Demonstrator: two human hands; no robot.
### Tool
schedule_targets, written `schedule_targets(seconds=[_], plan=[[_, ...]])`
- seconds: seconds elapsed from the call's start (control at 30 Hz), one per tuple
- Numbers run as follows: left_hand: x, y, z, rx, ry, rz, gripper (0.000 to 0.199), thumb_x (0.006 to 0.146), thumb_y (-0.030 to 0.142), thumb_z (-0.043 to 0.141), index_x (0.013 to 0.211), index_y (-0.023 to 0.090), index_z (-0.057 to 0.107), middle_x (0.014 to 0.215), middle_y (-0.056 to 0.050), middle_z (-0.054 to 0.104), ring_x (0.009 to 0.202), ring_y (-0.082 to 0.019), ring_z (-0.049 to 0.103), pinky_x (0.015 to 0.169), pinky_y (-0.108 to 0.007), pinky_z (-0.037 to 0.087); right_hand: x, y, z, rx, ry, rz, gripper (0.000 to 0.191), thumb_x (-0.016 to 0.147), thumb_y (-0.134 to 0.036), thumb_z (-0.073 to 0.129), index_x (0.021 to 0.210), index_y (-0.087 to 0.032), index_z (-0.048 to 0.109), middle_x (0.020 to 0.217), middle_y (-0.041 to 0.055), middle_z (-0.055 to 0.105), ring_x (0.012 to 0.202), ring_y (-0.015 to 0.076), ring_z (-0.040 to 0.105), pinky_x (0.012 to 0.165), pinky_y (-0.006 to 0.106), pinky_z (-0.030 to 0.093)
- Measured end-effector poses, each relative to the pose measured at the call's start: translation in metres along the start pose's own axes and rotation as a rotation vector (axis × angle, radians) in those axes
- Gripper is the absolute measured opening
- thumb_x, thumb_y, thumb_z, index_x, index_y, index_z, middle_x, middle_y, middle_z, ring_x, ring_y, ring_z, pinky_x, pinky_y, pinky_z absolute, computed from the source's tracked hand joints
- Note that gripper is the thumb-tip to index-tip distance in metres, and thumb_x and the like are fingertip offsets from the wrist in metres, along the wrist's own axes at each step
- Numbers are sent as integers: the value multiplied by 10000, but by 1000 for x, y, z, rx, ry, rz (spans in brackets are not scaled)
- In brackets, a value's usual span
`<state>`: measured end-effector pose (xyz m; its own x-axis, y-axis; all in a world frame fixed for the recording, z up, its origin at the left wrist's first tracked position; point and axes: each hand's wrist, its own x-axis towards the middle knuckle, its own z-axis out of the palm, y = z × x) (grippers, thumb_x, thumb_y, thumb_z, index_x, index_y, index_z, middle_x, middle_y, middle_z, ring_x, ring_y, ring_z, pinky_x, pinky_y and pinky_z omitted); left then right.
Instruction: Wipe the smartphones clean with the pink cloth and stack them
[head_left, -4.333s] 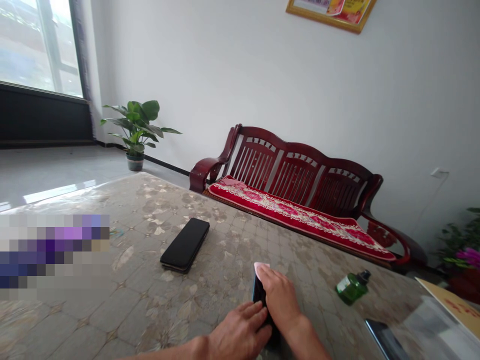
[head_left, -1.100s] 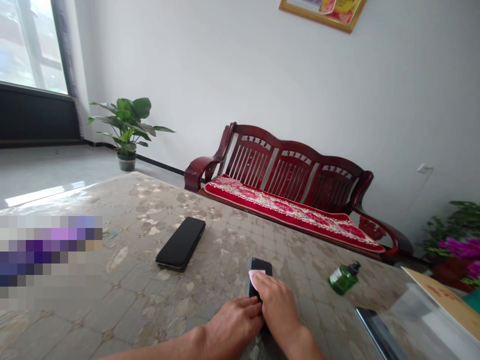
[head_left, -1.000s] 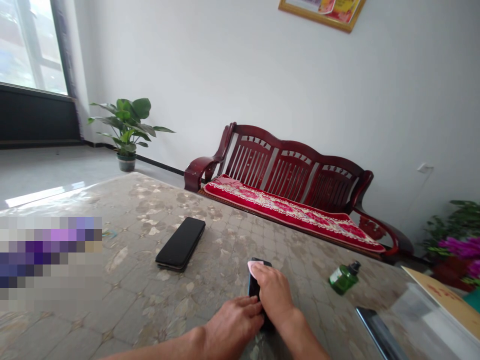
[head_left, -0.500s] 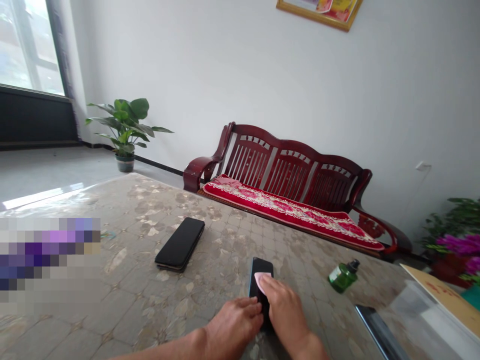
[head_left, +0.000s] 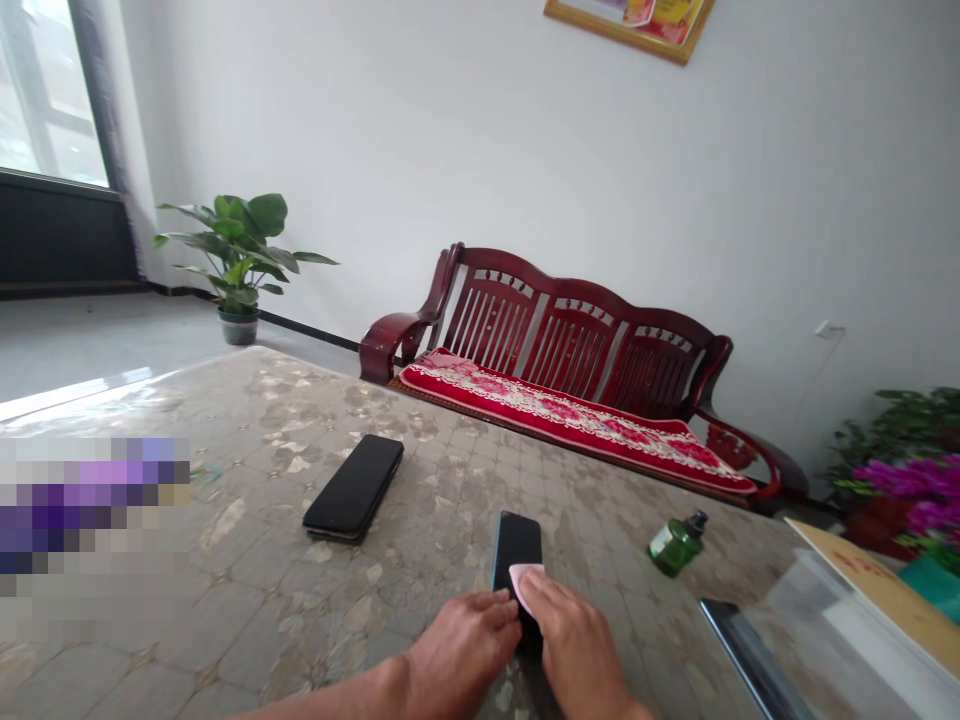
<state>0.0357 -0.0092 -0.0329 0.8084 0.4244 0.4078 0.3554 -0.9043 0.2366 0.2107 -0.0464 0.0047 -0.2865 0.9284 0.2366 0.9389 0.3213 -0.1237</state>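
A dark phone with a blue edge lies screen up on the table in front of me. My left hand grips its left side near the lower end, fingers bent over the edge. A pink cloth is pinched under the fingers of my right hand, pressed on the phone's screen. My hands cover the phone's lower part. Farther left lies a second black phone, and to the right a green spray bottle stands tilted in view.
The patterned tabletop spreads all around. At the right are a dark flat device, a clear plastic sheet and a tan folder. A pixelated patch covers the left edge. A wooden bench stands beyond the table.
My right hand has slid the pink cloth a little down the phone's screen toward me. My left hand stays on the phone's side. The whole view has shifted slightly.
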Motion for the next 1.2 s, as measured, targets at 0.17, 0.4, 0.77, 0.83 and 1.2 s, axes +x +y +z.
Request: schedule_targets(seconds=[0.17,0.4,0.77,0.83,1.2], plan=[[3,0,-1,50,-43,-39,137,901,182,566,1024,176,625,1093,-107,693,1046,-237,643,958,-326,497,32,-4,-7,6,-4,77,589,766,42,388,1238,-192,651,1230,65,672,1148,197,622,1009,321,470],[3,-1,-18,-50,-17,-119,172,950,226,504,888,202,662,929,-50,718,889,-177,678,885,-260,512,53,-15,-15,146,-12,63,485,831,-32,394,1183,-195,685,1202,70,687,1131,196,631,999,313,474],[16,-22,-49,-294,141,-464,307,877,175,483,1099,255,679,1098,-13,717,1022,-179,648,926,-268,475,27,-13,1,285,174,7,384,918,-91,422,1155,-215,698,1230,68,669,1195,204,591,1034,371,469],[18,-26,-51,-227,76,-481,398,823,123,487,1166,244,647,1170,-25,692,1099,-186,618,982,-286,448,27,-13,3,283,184,8,374,922,-89,430,1153,-207,699,1233,73,666,1197,205,588,1033,361,468],[31,-35,-63,111,-278,-523,745,702,16,521,1408,224,405,1429,-151,486,1252,-283,537,1007,-399,451,26,-14,4,244,193,-7,414,907,-52,403,1179,-188,684,1233,92,663,1190,205,594,1027,365,476]])
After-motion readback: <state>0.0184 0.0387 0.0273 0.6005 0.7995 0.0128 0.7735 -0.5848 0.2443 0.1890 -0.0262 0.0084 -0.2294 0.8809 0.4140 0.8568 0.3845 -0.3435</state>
